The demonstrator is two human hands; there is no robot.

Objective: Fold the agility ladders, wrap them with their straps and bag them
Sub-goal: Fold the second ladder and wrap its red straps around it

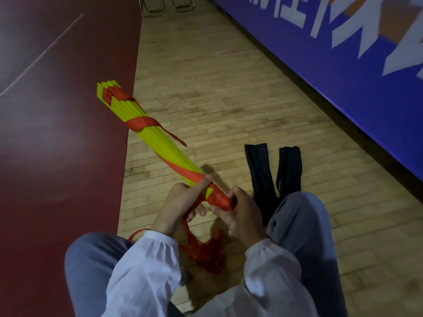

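A bundle of yellow ladder rungs is held above the floor, pointing up and to the left. A red strap winds around it in several turns. My left hand grips the bundle near its lower end, with the strap running under the fingers. My right hand is closed on the strap-wrapped lower end. Loose red strap lies piled on the floor between my knees. Two black bags lie flat on the floor to the right.
I sit on a wooden floor. A dark red mat borders it on the left and a blue padded wall on the right. Metal chair legs stand at the far end.
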